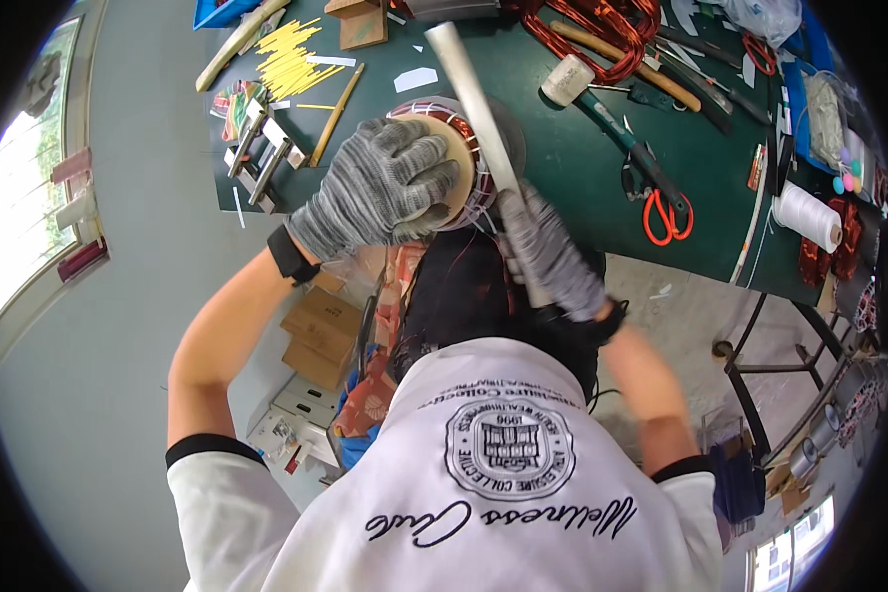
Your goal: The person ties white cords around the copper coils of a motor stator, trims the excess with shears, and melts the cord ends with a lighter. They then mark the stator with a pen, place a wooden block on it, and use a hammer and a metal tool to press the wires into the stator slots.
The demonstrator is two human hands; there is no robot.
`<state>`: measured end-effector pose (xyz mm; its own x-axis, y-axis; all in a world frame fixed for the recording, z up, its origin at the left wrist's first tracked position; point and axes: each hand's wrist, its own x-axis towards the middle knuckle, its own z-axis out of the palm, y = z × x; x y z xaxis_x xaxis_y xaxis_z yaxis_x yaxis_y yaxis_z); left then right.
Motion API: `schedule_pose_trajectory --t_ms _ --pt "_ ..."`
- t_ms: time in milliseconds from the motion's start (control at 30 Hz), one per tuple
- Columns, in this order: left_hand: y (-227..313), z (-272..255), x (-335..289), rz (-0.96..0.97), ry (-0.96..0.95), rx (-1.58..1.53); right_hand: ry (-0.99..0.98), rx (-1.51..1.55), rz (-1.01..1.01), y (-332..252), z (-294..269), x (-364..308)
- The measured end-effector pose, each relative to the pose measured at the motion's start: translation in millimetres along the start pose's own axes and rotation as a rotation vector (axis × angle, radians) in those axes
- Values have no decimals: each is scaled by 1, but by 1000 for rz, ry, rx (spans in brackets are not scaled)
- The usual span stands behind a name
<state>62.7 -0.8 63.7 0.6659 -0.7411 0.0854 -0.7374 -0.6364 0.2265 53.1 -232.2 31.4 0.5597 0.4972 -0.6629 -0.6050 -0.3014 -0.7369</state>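
Note:
My left hand (385, 187), in a grey knit glove, lies over a round beige disc (456, 146) with its fingers curled on it. Beneath and around the disc shows a motor stator (483, 183) with copper windings tied by white cord, at the table's near edge. In the same kind of glove, my right hand (548, 247) is closed round a long pale stick (472, 99), slightly blurred. The stick slants from that hand up past the stator's right side; I cannot tell whether it touches the windings.
On the green table (365, 113) lie yellow strips (289, 57), a metal frame tool (265, 153) and a wooden stick (337, 113) at left. Rightward are a white-headed mallet (617, 128), red-handled scissors (667, 219), copper coils (602, 44) and a white thread spool (807, 217).

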Motion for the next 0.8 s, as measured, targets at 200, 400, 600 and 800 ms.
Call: schedule_pose_trajectory --t_ms 200,400,600,800 --pt "11 3 10 -164 124 2 304 252 -759 81 -4 39" --pt "24 0 8 -262 119 6 -220 779 189 60 -81 53" --pt "21 7 3 -323 213 22 -142 -117 88 -5 -59 35" --pt "21 6 4 -335 220 40 24 -80 -207 24 -32 38"
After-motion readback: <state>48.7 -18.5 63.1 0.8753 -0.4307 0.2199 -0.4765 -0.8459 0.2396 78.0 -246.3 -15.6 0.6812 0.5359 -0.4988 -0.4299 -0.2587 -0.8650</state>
